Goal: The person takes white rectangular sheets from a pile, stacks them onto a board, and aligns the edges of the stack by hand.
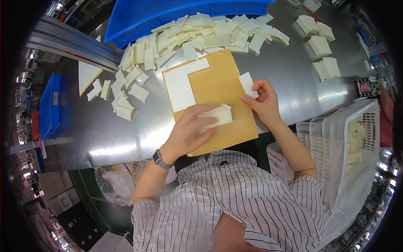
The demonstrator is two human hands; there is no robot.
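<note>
A brown backing sheet (214, 86) lies on the metal table in front of me, with an L-shaped area of white pads (180, 86) on its left and top. My left hand (189, 128) curves its fingers over a cream plastic part (223, 115) on the sheet's lower half. That part looks like a small stack, but the fingers cover its left end. Beside the sheet's right edge, my right hand (265, 100) pinches a small white rectangular pad (247, 84) between thumb and fingers.
Loose cream plastic parts (214, 31) are heaped along a blue bin (176, 14) at the back. Stacked cream parts (319, 46) stand at the far right. A metal post (75, 42) rises at left, near another blue bin (51, 105). White plastic crates (336, 147) stand at my right.
</note>
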